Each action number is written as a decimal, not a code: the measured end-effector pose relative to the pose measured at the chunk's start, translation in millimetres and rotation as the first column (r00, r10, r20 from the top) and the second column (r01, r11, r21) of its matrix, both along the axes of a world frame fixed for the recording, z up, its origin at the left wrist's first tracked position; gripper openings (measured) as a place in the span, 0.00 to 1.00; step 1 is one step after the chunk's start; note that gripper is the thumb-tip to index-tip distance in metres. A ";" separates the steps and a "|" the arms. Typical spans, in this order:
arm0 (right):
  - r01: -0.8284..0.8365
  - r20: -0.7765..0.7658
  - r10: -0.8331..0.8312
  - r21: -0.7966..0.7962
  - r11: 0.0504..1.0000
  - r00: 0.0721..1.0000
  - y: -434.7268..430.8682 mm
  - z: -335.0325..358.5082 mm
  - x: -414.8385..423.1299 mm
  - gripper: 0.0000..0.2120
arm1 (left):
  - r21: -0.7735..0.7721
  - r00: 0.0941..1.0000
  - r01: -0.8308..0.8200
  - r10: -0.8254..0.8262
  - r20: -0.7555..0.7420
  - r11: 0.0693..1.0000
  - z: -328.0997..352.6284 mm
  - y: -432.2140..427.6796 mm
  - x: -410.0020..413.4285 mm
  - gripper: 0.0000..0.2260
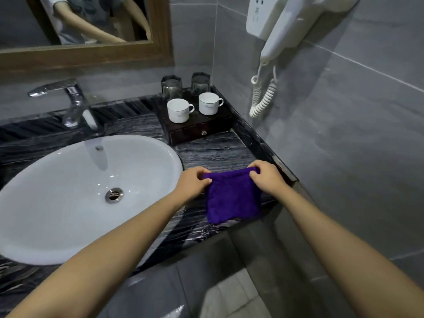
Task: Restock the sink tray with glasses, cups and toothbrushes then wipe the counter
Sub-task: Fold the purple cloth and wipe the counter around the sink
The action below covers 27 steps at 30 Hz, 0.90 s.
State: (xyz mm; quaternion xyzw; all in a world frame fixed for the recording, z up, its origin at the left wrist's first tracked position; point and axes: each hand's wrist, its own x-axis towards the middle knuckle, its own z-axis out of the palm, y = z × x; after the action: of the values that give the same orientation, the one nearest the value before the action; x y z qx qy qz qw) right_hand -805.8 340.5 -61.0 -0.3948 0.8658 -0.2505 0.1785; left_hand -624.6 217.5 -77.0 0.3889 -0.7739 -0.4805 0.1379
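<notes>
Wiping step. Left hand (192, 181) and right hand (266, 177) pinch cloth (232, 198) top corners over counter (215, 152). Tray (197, 133) stocked; toothbrushes unseen. Next, probably: lay flat, press, sweep.

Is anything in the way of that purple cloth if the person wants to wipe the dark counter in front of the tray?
Nothing visible. Both the left hand and right hand pinch the purple cloth over the counter, and the stretch up to the tray is bare.
</notes>
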 end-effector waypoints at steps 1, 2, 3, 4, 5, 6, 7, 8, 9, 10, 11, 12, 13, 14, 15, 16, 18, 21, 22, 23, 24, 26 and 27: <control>-0.004 -0.054 0.005 0.021 1.000 0.999 -6.6 -7.0 -2.9 0.11 | -0.032 1.000 0.002 -0.001 0.026 0.999 -3.5 -6.9 -5.0 0.06; -0.016 -0.139 0.023 0.046 0.999 0.990 -12.5 -13.2 -4.2 0.13 | -0.071 0.998 0.014 -0.010 0.057 0.997 -6.7 -14.2 -8.7 0.07; -0.054 -0.246 0.070 0.073 0.996 0.967 -17.1 -19.0 -3.8 0.16 | -0.110 0.997 0.029 -0.020 0.079 0.994 -9.2 -22.0 -10.5 0.09; -0.134 -0.335 0.162 0.105 0.985 0.928 -20.4 -25.3 -1.6 0.20 | -0.153 0.996 0.040 -0.026 0.091 0.987 -11.7 -29.9 -10.8 0.10; -0.259 -0.367 0.295 0.145 0.955 0.882 -22.3 -32.8 2.2 0.23 | -0.208 0.995 0.047 -0.027 0.099 0.977 -14.6 -38.5 -9.5 0.12; -0.399 -0.346 0.444 0.196 0.896 0.827 -22.6 -41.5 7.5 0.26 | -0.276 0.993 0.056 -0.025 0.113 0.959 -18.3 -47.9 -6.8 0.12; -0.514 -0.299 0.571 0.252 0.820 0.764 -21.9 -51.2 13.1 0.29 | -0.350 0.990 0.070 -0.023 0.136 0.934 -22.2 -57.8 -3.1 0.13; -0.584 -0.257 0.658 0.312 0.750 0.708 -20.7 -61.5 17.4 0.31 | -0.421 0.985 0.092 -0.021 0.169 0.903 -27.0 -68.3 1.1 0.14; -0.611 -0.232 0.701 0.358 0.706 0.674 -19.0 -71.5 20.2 0.32 | -0.483 0.976 0.125 -0.021 0.216 0.867 -32.1 -78.6 5.9 0.16; -0.612 -0.228 0.711 0.379 0.694 0.665 -17.6 -80.3 21.2 0.33 | -0.535 0.961 0.175 -0.024 0.277 0.827 -38.0 -88.2 10.5 0.18; -0.602 -0.244 0.704 0.381 0.702 0.667 -16.1 -87.3 20.9 0.33 | -0.568 0.937 0.237 -0.031 0.347 0.788 -43.8 -96.5 14.7 0.21; -0.593 -0.271 0.696 0.374 0.713 0.665 -14.9 -92.6 20.4 0.32 | -0.580 0.910 0.294 -0.037 0.412 0.759 -49.2 -103.5 18.0 0.24; -0.590 -0.297 0.692 0.367 0.719 0.658 -13.7 -96.7 20.0 0.32 | -0.571 0.886 0.331 -0.040 0.462 0.752 -54.3 -108.7 20.2 0.26; -0.589 -0.318 0.688 0.359 0.724 0.652 -12.9 -99.8 20.0 0.32 | -0.551 0.871 0.347 -0.042 0.490 0.759 -58.7 -111.4 21.3 0.27; -0.586 -0.332 0.681 0.348 0.732 0.653 -13.7 -102.0 19.2 0.32 | -0.532 0.868 0.344 -0.046 0.495 0.773 -62.7 -113.1 21.4 0.28; -0.577 -0.338 0.668 0.337 0.744 0.663 -16.1 -103.2 17.9 0.32 | -0.521 0.874 0.334 -0.051 0.484 0.785 -66.5 -114.1 20.8 0.28; -0.538 -0.330 0.630 0.331 0.775 0.703 -27.9 -102.2 12.8 0.33 | -0.513 0.891 0.311 -0.059 0.450 0.800 -71.5 -114.2 20.3 0.28; -0.477 -0.311 0.578 0.345 0.809 0.755 -59.2 -99.5 -1.1 0.35 | -0.503 0.898 0.307 -0.071 0.435 0.808 -76.3 -115.1 20.9 0.28; -0.465 -0.306 0.565 0.343 0.816 0.766 -71.3 -99.2 -5.7 0.34 | -0.501 0.898 0.308 -0.074 0.434 0.809 -77.5 -115.6 20.6 0.28; -0.456 -0.303 0.555 0.340 0.823 0.775 -83.6 -99.5 -10.0 0.34 | -0.503 0.898 0.311 -0.075 0.434 0.806 -78.5 -115.9 20.2 0.28; -0.447 -0.303 0.546 0.339 0.828 0.781 -95.6 -100.2 -13.8 0.33 | -0.509 0.897 0.315 -0.076 0.436 0.801 -79.4 -115.9 19.8 0.28; -0.433 -0.311 0.535 0.341 0.835 0.786 -117.7 -101.3 -20.0 0.33 | -0.518 0.897 0.318 -0.075 0.435 0.794 -80.5 -115.7 19.6 0.27; -0.428 -0.316 0.532 0.342 0.836 0.786 -127.3 -101.7 -22.2 0.33 | -0.522 0.899 0.317 -0.074 0.432 0.792 -80.9 -115.5 19.3 0.27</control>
State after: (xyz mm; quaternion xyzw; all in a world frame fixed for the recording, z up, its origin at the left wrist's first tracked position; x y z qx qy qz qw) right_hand -828.0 213.2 -162.7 -0.6199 0.7776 0.0014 0.1055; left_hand -605.3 102.0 -157.9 0.3317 -0.9311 -0.1462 0.0414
